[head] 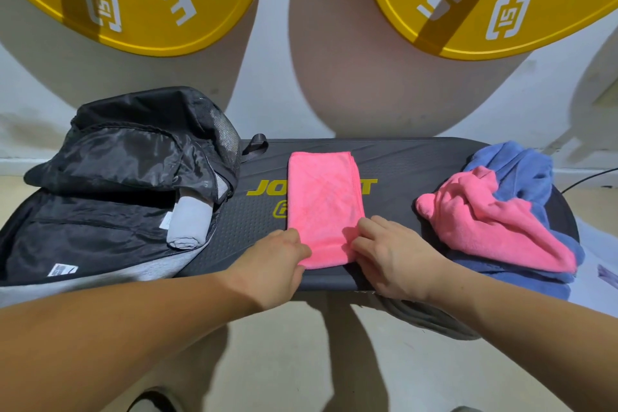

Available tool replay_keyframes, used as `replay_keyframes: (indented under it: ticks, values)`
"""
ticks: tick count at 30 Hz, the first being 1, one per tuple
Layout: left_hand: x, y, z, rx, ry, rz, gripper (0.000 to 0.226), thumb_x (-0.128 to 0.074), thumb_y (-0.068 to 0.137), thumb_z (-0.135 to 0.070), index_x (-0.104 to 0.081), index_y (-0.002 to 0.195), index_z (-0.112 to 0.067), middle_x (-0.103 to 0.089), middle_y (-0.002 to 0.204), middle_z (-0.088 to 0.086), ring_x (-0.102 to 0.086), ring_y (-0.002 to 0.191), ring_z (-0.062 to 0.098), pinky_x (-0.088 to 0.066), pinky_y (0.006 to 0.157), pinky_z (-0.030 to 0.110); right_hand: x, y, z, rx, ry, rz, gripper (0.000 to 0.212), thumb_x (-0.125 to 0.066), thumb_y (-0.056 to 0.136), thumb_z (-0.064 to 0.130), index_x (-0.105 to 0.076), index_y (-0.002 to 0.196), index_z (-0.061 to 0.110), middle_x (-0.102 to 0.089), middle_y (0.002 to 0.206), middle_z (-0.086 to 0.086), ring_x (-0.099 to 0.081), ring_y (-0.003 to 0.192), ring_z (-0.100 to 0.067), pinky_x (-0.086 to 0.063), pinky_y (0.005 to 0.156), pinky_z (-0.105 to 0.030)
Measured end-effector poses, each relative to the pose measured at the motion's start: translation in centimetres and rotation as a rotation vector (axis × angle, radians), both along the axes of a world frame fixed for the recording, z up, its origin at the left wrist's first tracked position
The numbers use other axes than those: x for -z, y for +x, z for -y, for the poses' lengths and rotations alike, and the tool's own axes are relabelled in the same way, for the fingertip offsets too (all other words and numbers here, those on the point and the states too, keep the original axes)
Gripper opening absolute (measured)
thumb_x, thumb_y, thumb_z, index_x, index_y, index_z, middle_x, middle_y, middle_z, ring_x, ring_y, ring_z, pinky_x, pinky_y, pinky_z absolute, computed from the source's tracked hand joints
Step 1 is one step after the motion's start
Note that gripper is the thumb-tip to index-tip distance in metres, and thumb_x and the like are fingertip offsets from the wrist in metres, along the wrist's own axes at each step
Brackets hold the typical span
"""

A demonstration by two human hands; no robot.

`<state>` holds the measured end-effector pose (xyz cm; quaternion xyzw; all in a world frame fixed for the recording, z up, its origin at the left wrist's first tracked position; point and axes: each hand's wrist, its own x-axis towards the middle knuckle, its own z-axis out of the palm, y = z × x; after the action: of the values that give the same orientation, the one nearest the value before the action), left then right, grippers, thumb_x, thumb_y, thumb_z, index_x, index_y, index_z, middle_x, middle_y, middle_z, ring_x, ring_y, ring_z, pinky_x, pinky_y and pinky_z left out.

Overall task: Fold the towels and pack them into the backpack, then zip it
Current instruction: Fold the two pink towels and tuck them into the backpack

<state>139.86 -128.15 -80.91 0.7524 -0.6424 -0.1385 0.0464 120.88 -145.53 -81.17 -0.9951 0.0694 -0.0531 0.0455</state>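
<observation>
— Our left hand (277,254) and right hand (391,254) lie on the near corners of the folded pink towel (324,204), mid-board; pinching or only pressing, we cannot tell

— If we lift unevenly, the fold may open. The board (418,160) reads "JO…T", our towel covering the rest

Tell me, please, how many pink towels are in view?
2. One folded pink towel lies flat in the middle; one crumpled pink towel sits at the right, atop a blue towel. Others may be hidden in the backpack.
</observation>
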Motion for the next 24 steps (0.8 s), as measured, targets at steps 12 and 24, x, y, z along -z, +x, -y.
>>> replay_keyframes:
  ticks: [12,24]
  values:
    - [-0.1,1.7,1.5,-0.449,-0.165,-0.389,0.011,-0.062,0.085,-0.001,-0.064,0.078,-0.009,-0.056,0.072,-0.007,-0.054,0.069,0.014,-0.051,0.071,0.032,-0.8,3.2,1.6,0.663,0.722,-0.111,0.008,-0.073,0.084,0.02,-0.071,0.078,0.016,-0.067,0.073,0.008,-0.061,0.071,-0.013,-0.048,0.069,-0.025]
    - [-0.7,-0.3,1.1,0.109,-0.031,0.252,0.019,-0.052,0.086,-0.007,-0.057,0.103,-0.013,-0.049,0.118,0.008,-0.049,0.107,0.03,-0.052,0.08,0.045,0.2,2.9,-0.3,0.004,-0.102,0.046,0.019,-0.059,0.071,0.023,-0.063,0.085,0.011,-0.056,0.084,-0.006,-0.052,0.068,-0.03,-0.047,0.048,-0.038]
